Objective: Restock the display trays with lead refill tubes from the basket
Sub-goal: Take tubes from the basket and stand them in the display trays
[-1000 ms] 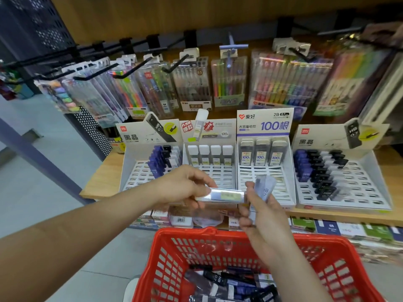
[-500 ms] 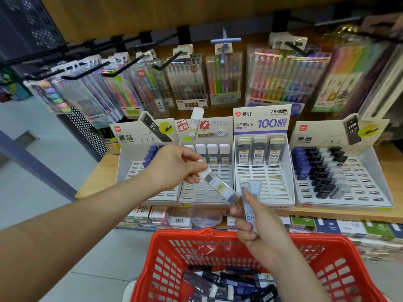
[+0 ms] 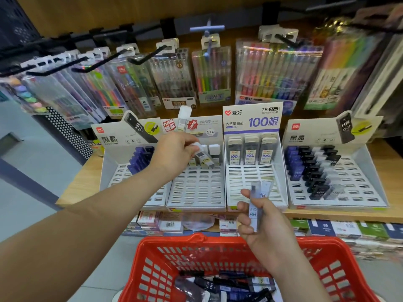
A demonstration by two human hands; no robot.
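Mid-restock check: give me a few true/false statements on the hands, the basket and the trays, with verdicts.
1. The left hand holds a white-capped tube over the second tray from the left. True.
2. The right hand holds nothing. False: it grips HB tubes.
3. The basket has no tubes left in it. False: loose tubes lie at its bottom.
4. The third tray has stock only at its back; its front slots are bare. True.
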